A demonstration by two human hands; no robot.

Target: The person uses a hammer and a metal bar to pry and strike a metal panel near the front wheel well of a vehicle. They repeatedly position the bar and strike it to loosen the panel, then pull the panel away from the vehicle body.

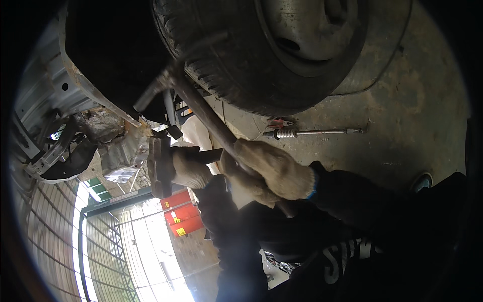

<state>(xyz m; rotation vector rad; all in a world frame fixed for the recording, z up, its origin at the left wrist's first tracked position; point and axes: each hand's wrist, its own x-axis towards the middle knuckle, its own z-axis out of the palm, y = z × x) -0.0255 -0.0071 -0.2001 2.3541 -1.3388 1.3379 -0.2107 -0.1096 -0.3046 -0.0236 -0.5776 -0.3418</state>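
Right hand clasps one pick-like tool; left hand clasps one hammer.

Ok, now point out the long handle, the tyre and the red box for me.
Long handle point(207, 111), head view: on its bare upper stretch.
Tyre point(241, 58), head view: on its sidewall.
Red box point(189, 216), head view: on its lower red part.

Pale letters mark dark clothing — yellow labels, seemingly illegible, mark a red box.
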